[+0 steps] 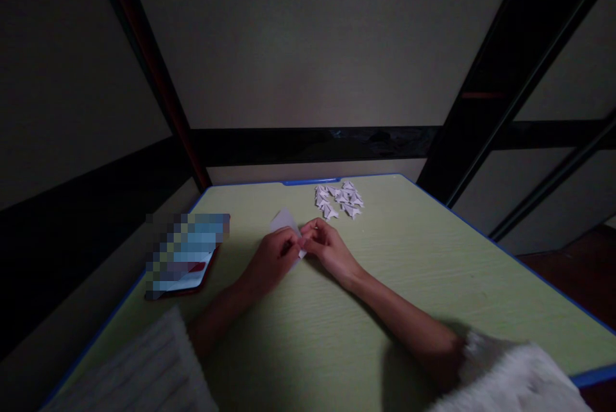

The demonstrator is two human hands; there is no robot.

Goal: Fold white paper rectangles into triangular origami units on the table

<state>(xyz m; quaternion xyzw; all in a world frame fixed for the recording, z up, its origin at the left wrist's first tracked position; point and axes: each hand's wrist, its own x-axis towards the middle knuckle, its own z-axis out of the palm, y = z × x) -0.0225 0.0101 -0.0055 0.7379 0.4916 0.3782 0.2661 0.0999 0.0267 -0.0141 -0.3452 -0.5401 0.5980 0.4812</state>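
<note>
Both hands meet near the middle of the table around a small sheet of white paper (285, 219). My left hand (276, 255) pinches the paper from the left, its thumb and fingers pressed together. From the right, my right hand (331, 251) closes thumb and fingertips on the same paper's edge. Part of the sheet stands out beyond the left fingers; a small corner shows below the fingertips. The hands cover the rest, so its folds cannot be made out. Just beyond them lies a cluster of several small folded white paper pieces (350, 210).
A tablet-like device (205, 274) with a lit, partly blurred screen and dark red edge lies at the table's left. The pale green table (409, 258) has a blue rim. Panelled walls (317, 46) stand close behind it and to the left.
</note>
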